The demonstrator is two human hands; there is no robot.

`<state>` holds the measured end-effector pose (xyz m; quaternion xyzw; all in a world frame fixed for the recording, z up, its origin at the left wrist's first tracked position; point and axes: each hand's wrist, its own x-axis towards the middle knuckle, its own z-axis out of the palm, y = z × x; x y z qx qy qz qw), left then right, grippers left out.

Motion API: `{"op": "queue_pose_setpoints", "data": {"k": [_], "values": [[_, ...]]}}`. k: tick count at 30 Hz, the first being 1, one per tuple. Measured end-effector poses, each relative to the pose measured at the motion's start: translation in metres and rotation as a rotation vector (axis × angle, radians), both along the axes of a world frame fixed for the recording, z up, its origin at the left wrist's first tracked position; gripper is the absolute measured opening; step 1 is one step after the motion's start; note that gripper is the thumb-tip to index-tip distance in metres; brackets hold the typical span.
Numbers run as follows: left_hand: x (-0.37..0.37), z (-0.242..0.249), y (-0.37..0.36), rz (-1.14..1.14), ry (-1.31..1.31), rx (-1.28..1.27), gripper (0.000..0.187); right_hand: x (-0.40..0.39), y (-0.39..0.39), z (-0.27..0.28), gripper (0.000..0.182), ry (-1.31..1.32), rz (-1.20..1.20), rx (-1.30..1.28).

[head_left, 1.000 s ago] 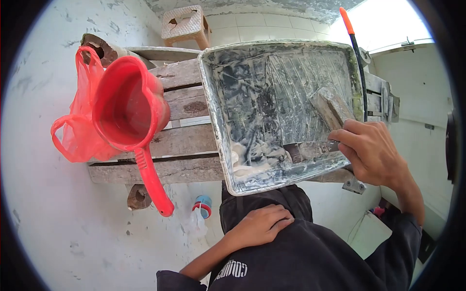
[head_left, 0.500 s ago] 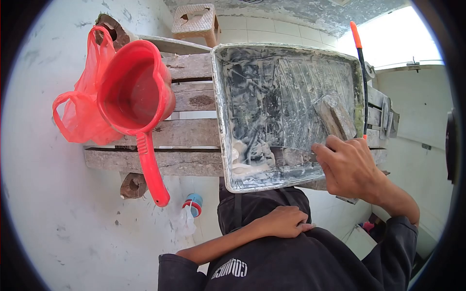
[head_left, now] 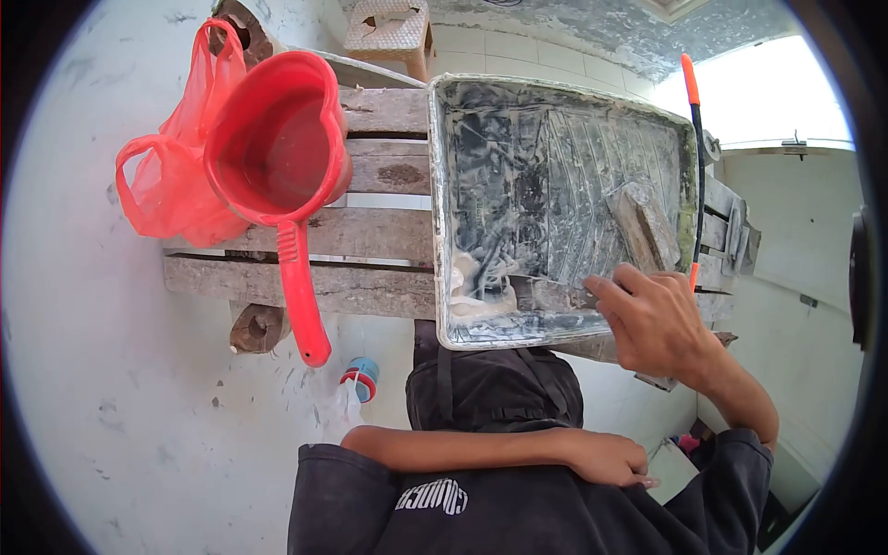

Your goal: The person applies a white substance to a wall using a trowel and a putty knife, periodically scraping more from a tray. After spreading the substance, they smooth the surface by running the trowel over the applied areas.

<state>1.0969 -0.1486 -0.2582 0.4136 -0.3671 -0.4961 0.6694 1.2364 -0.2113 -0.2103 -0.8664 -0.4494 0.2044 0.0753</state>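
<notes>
My right hand (head_left: 654,324) is over the lower right part of a plaster-smeared tray (head_left: 438,213), its fingers closed round a flat scraper blade (head_left: 555,296) that lies low over the tray floor. White paste (head_left: 476,294) sits in the tray's lower left corner, left of the blade. A worn wooden-looking block (head_left: 640,227) rests in the tray just above my right hand. My left hand (head_left: 610,457) lies across my dark shirt with its fingers curled; whether it holds anything is hidden.
A red dipper (head_left: 277,139) and a red plastic bag (head_left: 180,185) are on the slatted wooden bench (head_left: 370,231) at left. An orange-tipped black rod (head_left: 696,185) runs along the tray's right edge. A stool (head_left: 388,28) stands behind; a blue-and-red container (head_left: 363,377) is below.
My left hand has moved right and down across the shirt. My right hand has shifted slightly left with the scraper. The view has shifted, so the dipper and tray appear a little right and higher.
</notes>
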Motion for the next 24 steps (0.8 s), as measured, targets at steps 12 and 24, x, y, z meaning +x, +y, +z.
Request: {"op": "queue_pose_setpoints", "data": {"k": [12,24], "values": [[-0.038,-0.074,0.106,0.574,-0.121,0.205,0.034,-0.023,-0.008,-0.007,0.038,-0.072,0.000,-0.054],[-0.083,-0.075,0.153,1.573,0.042,0.748,0.072,-0.034,0.003,-0.022,0.040,0.042,-0.007,-0.018]]}}
